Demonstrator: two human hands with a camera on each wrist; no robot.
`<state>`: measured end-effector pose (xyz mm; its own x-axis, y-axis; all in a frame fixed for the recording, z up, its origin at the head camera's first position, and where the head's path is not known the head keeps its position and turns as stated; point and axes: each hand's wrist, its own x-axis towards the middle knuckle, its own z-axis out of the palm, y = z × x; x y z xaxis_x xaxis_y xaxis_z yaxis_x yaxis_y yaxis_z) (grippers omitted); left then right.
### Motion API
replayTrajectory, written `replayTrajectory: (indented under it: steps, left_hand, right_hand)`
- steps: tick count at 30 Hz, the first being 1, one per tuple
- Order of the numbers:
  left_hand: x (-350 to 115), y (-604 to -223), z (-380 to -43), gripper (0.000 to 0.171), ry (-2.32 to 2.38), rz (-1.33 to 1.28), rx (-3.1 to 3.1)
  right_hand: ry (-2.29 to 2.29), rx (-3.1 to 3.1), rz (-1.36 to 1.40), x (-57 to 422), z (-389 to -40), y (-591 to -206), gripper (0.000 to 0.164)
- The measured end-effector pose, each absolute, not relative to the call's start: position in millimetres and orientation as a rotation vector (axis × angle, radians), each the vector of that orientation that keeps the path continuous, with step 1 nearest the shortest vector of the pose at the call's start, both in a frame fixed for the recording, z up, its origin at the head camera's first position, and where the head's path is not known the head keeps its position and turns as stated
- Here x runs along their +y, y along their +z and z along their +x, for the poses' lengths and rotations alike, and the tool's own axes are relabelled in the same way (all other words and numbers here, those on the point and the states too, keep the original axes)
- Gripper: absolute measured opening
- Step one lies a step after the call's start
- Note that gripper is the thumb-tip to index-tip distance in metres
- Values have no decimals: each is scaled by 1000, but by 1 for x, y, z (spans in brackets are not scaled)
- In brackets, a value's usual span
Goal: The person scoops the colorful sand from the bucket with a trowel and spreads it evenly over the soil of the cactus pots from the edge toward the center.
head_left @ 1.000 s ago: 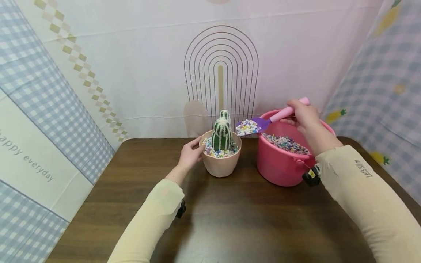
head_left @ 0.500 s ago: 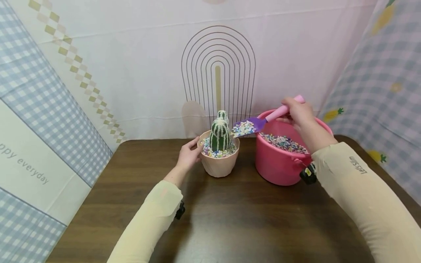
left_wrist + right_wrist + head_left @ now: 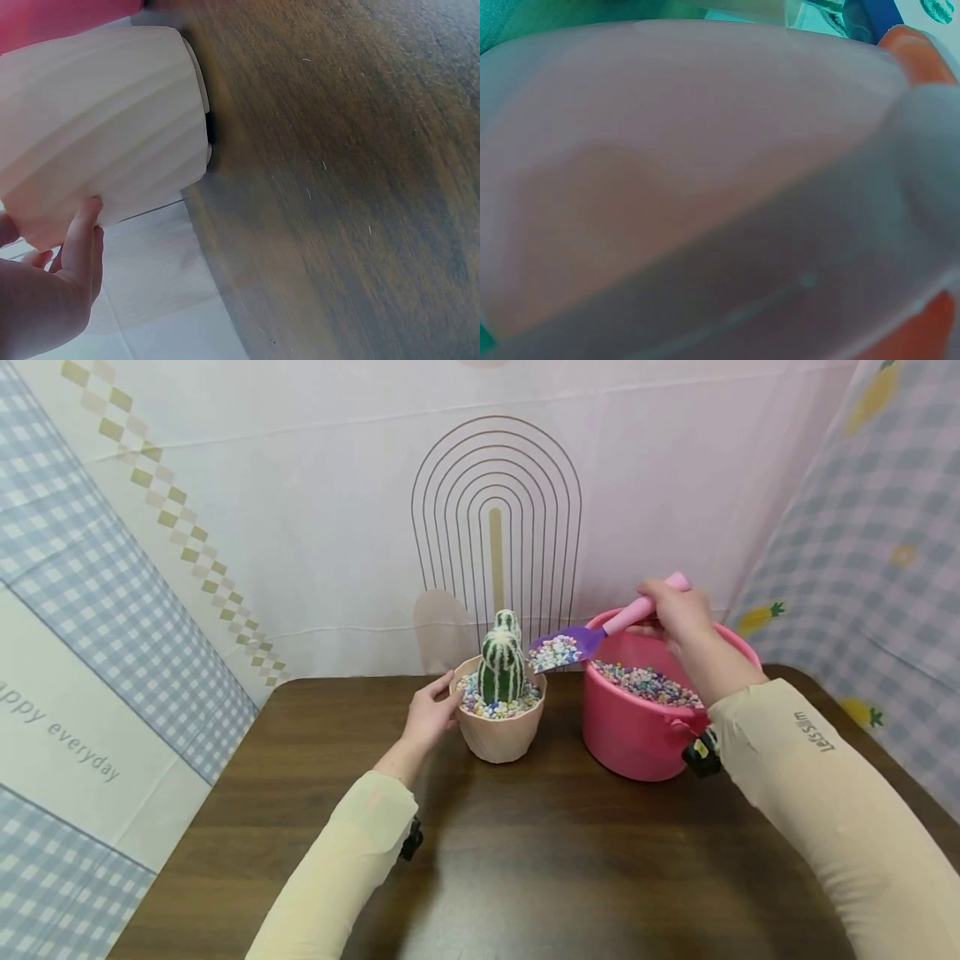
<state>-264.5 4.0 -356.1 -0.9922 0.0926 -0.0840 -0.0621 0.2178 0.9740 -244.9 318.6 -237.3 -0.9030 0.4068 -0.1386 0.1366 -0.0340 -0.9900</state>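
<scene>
A green, white-striped cactus [image 3: 502, 668] stands in a pale peach flowerpot [image 3: 501, 739], among small multicoloured pebbles [image 3: 487, 705]. My left hand [image 3: 429, 717] grips the pot's left side at the rim; in the left wrist view fingers [image 3: 81, 236] lie against its ribbed wall. My right hand [image 3: 681, 617] holds the pink handle of a purple-bladed trowel [image 3: 587, 640]. Pale pebbles [image 3: 555, 653] fill the blade, whose tip is at the pot's right rim. Beneath the right hand stands a pink bucket [image 3: 630, 739] with more pebbles [image 3: 651, 685] inside. The right wrist view is filled by a blurred close surface.
Both containers stand near the back edge of a dark wooden table [image 3: 517, 852], a short gap between them. A white printed cloth [image 3: 337, 527] hangs behind, with checked cloth [image 3: 885, 577] at the right side.
The trowel has moved slightly left, bringing its loaded tip from beside the pot to its right rim. The left hand stays on the pot. The head view has shifted a little.
</scene>
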Motion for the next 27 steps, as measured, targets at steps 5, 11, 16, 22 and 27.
replayTrajectory:
  steps: [5, 11, 16, 22, 27]
  left_hand:
    - [4, -356, -266, 55, 1884, 22, 2350]
    - [4, -357, -266, 55, 1876, 17, 2368]
    - [5, -357, -265, 54, 1865, 14, 2387]
    - [5, -357, -265, 55, 1864, 15, 2379]
    - [5, -357, -265, 54, 1864, 20, 2390]
  right_hand:
    - [2000, -2076, -562, 317, -245, -235, 23]
    - [1924, -2123, -563, 312, -249, -234, 27]
    - [1828, -2195, -573, 307, -251, -233, 48]
    - [1794, -2190, -521, 300, -255, -229, 23]
    - [1735, -2234, -483, 294, -254, -226, 16]
